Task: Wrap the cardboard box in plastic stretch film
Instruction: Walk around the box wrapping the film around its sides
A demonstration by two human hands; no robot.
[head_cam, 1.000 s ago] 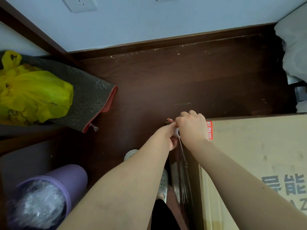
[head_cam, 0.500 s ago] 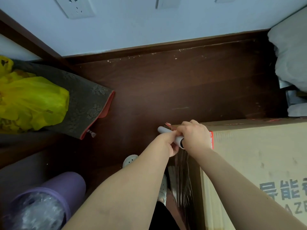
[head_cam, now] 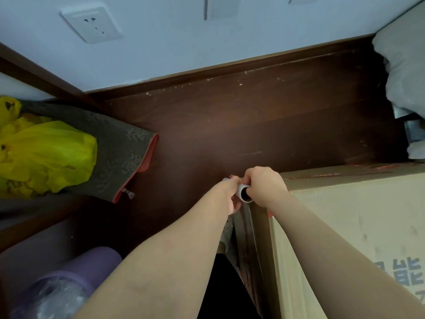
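A large cardboard box [head_cam: 358, 226] with dark printed characters fills the lower right. At its near left corner I hold a roll of stretch film [head_cam: 244, 194] on a white tube, its open end facing me. My left hand [head_cam: 231, 194] grips the roll from the left. My right hand [head_cam: 264, 187] closes over it from the right, resting at the box's corner. A band of clear film [head_cam: 249, 240] runs down along the box's left side below the roll.
Dark wooden floor [head_cam: 253, 125] lies ahead, ending at a white wall with a socket [head_cam: 92, 24]. A yellow plastic bag [head_cam: 43, 157] sits on a grey mat [head_cam: 122, 153] at left. A purple bin [head_cam: 69, 286] stands lower left. Pale bedding [head_cam: 404, 72] is at right.
The roll has tilted so its hollow end now faces me, and both hands have shifted slightly along the box's corner. The view has drifted upward, showing more wall.
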